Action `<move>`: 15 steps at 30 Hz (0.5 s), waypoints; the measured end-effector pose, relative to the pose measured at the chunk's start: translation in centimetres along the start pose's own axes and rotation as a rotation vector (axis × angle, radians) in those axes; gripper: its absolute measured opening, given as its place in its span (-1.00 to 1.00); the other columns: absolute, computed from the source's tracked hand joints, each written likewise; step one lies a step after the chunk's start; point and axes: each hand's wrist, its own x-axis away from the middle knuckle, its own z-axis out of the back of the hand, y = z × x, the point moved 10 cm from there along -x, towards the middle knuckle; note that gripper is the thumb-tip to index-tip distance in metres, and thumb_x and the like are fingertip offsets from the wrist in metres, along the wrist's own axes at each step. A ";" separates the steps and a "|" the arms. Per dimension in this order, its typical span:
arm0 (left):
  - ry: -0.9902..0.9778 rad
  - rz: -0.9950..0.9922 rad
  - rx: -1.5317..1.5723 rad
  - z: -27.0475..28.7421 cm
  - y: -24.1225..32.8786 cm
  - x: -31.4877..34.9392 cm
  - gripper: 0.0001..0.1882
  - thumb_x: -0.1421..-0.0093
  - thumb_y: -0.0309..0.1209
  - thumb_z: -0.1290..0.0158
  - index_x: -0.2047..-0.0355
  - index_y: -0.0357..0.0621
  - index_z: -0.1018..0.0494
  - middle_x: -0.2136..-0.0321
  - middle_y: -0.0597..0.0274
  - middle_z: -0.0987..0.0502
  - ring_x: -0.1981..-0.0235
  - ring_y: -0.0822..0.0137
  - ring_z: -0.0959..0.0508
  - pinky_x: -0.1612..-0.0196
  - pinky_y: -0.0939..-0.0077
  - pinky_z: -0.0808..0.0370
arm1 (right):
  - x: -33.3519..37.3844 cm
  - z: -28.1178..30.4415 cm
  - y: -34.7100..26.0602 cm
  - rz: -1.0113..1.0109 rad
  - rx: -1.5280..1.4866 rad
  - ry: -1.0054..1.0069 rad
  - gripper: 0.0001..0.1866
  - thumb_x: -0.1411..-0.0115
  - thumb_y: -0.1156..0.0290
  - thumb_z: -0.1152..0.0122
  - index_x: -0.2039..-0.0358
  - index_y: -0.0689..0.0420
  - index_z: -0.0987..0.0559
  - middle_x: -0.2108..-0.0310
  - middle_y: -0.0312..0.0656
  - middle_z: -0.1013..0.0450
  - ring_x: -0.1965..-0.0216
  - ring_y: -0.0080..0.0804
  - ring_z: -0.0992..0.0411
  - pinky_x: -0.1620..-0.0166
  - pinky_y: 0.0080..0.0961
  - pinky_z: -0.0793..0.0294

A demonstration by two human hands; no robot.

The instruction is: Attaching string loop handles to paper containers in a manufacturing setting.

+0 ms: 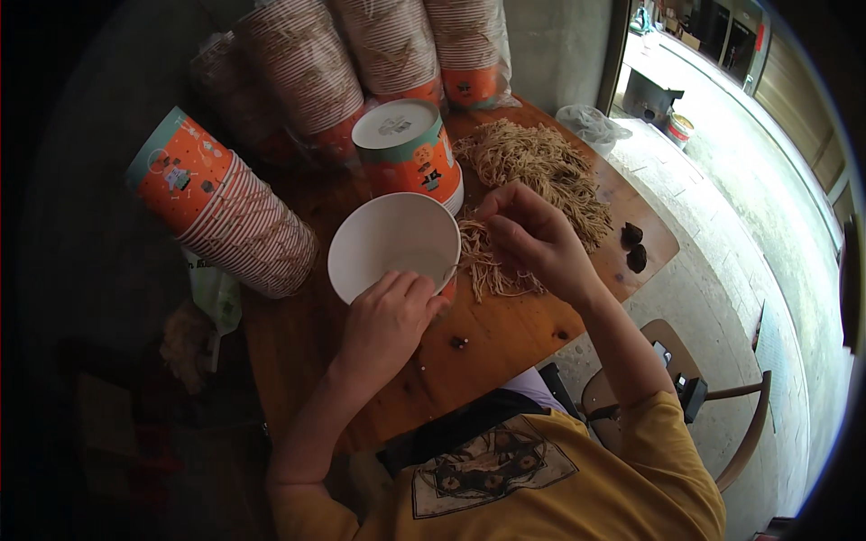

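My left hand [390, 317] is closed over the near rim of a white-lined paper bucket [388, 230], which tilts its opening toward me on the wooden table. A short pale cord end [450, 272] shows at the bucket's right wall. Beside the bucket, my right hand [532, 233] pinches a thin beige cord with thumb and fingertips, partly hidden by the fingers. Under and behind that hand lies a small bunch of loose cords [492, 270], joined to a large tangled pile of beige cords [541, 171].
Behind the bucket stands an upside-down orange and green paper bucket [410, 158]. A leaning bucket stack [225, 203] is at left; several plastic-wrapped stacks [302, 68] line the back. Two dark lumps [635, 245] sit near the table's right edge. A chair [663, 361] stands right.
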 end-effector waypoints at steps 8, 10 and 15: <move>0.205 0.095 0.067 2.7 -1.4 0.5 -0.82 -0.13 -0.37 -0.11 0.32 -0.20 -0.44 0.38 0.14 -0.45 0.28 0.13 -0.48 0.30 0.29 -0.46 | -2.7 -5.5 -1.5 0.061 0.189 -0.167 -0.90 -0.30 0.47 0.02 0.20 0.17 -0.42 0.39 -0.41 -0.36 0.40 -0.75 -0.32 0.34 -0.72 -0.35; 0.311 0.116 0.374 2.9 -1.7 0.5 -0.82 -0.16 -0.37 -0.08 0.27 -0.19 -0.46 0.36 0.16 -0.48 0.30 0.12 -0.50 0.25 0.25 -0.46 | -2.8 -6.8 -1.6 0.049 0.204 -0.200 -0.90 -0.31 0.47 0.03 0.20 0.17 -0.42 0.39 -0.41 -0.36 0.40 -0.75 -0.32 0.33 -0.72 -0.35; 0.239 0.216 0.386 1.5 -2.5 0.2 -0.83 -0.22 -0.36 -0.01 0.24 -0.17 -0.48 0.40 0.15 -0.51 0.35 0.09 -0.51 0.25 0.23 -0.44 | -3.0 -7.3 -1.6 0.033 0.187 -0.198 -0.89 -0.31 0.45 0.01 0.20 0.16 -0.43 0.41 -0.43 -0.35 0.41 -0.77 -0.30 0.33 -0.74 -0.32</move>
